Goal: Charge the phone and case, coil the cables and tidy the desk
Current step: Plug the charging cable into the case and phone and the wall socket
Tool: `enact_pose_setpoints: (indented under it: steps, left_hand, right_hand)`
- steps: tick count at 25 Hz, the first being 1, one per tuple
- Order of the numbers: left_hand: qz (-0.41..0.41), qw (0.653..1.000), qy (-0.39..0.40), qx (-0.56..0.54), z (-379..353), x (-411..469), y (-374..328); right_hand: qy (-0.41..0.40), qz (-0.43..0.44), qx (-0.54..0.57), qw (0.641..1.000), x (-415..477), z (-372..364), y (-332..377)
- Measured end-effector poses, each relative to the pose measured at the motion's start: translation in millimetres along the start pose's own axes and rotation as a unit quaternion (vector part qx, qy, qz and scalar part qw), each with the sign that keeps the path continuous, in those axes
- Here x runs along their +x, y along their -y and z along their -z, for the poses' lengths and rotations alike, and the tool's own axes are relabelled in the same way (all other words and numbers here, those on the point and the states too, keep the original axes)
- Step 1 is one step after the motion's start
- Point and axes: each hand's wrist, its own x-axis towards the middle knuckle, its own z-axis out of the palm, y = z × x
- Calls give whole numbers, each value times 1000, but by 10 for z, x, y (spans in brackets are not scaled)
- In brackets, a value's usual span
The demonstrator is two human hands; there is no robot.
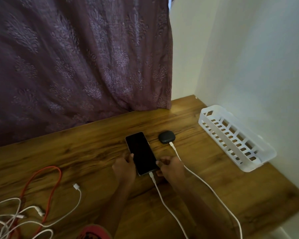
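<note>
A black phone [141, 152] lies face up on the wooden desk [93, 145] with a white cable [164, 202] plugged into its near end. My left hand [123, 167] holds its left edge, thumb on the screen. My right hand [170, 167] holds its right near corner with curled fingers. A small black earbud case [165, 137] sits to the right of the phone, and a second white cable [207, 184] is plugged into it.
A tangle of red cable [49, 180] and loose white cables [76, 188] lies at the near left. A white slotted plastic basket [235, 138] stands along the right wall. A purple patterned curtain [76, 57] hangs behind the desk.
</note>
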Motion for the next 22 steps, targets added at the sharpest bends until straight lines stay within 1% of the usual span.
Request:
enact_pose_setpoints:
  steps: [2,4,6,8,9,11,13,15,16,19,21,22]
  left_hand:
    - [-20,1000,-23,0,-54,-85,-43]
    - [-84,996,-8,-4,-164,-258,-150]
    - [-167,985,38,-18,-326,-506,-315]
    - [-259,961,91,-34,-478,-766,-488]
    - [-319,938,128,-46,-588,-943,-574]
    - [-432,875,212,-54,-807,-1323,-691]
    - [-507,806,299,-53,-1016,-1729,-796]
    - [-573,737,356,-38,-1198,-2005,-883]
    - [-608,700,373,-21,-1304,-2113,-934]
    - [-681,616,388,75,-1567,-2280,-1097]
    - [-711,576,380,132,-1763,-2359,-1197]
    - [-717,564,381,152,-1879,-2410,-1238]
  right_hand:
    - [-8,34,28,999,-112,112,-4]
    - [-38,66,68,995,-280,294,-35]
    - [-115,113,69,984,-476,529,-118]
    - [-190,166,47,966,-661,752,-234]
    - [-224,185,48,956,-781,887,-351]
    - [-290,200,67,934,-1019,1134,-641]
    - [-377,176,84,906,-1261,1377,-1032]
    - [-448,137,96,878,-1429,1551,-1415]
    - [-480,110,99,865,-1499,1628,-1614]
    - [-536,25,82,840,-1597,1763,-2212]
    - [-535,-33,34,844,-1557,1806,-2618]
    - [-528,-60,-5,847,-1502,1831,-2829]
